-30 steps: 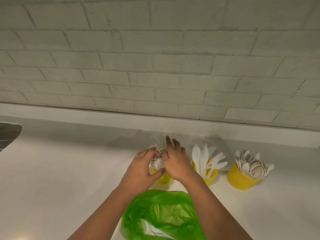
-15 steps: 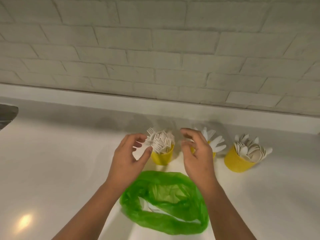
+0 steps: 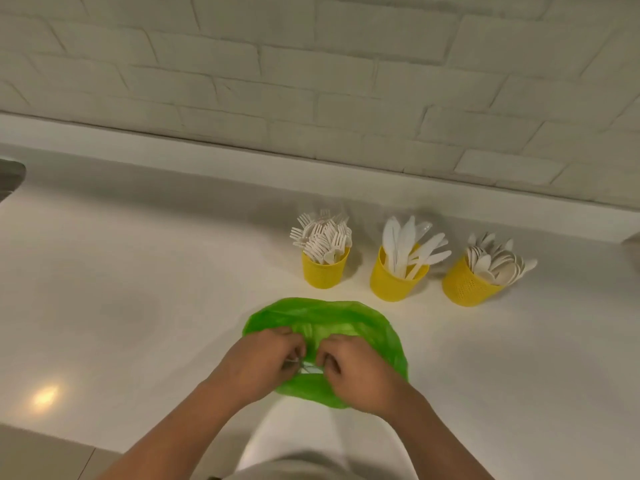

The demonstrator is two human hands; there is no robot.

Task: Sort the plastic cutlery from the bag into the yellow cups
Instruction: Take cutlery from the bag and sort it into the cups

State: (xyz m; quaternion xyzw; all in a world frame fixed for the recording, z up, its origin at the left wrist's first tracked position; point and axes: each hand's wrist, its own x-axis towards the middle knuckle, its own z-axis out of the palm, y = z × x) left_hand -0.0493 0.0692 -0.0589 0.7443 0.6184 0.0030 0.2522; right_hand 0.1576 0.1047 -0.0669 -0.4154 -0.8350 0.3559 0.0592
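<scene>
Three yellow cups stand in a row on the white counter. The left cup (image 3: pixel 323 271) holds forks, the middle cup (image 3: pixel 391 282) holds knives, and the right cup (image 3: pixel 464 289) holds spoons. In front of them lies the green plastic bag (image 3: pixel 363 323), crumpled and open. My left hand (image 3: pixel 256 365) and my right hand (image 3: pixel 356 372) are both inside its mouth, fingers curled and almost touching. Thin white cutlery pieces (image 3: pixel 306 367) show between the fingertips of both hands. The rest of the bag's contents are hidden.
A white brick wall with a low ledge (image 3: pixel 311 168) runs behind the cups. A dark object (image 3: pixel 10 178) sits at the far left edge. The counter's front edge (image 3: pixel 52 441) crosses the lower left corner. A grey shape shows at the right edge (image 3: pixel 633 240).
Both hands left the fork cup, came back toward me and dropped into the green bag. The forks they were arranging now stand in the left cup. The view tilted downward.
</scene>
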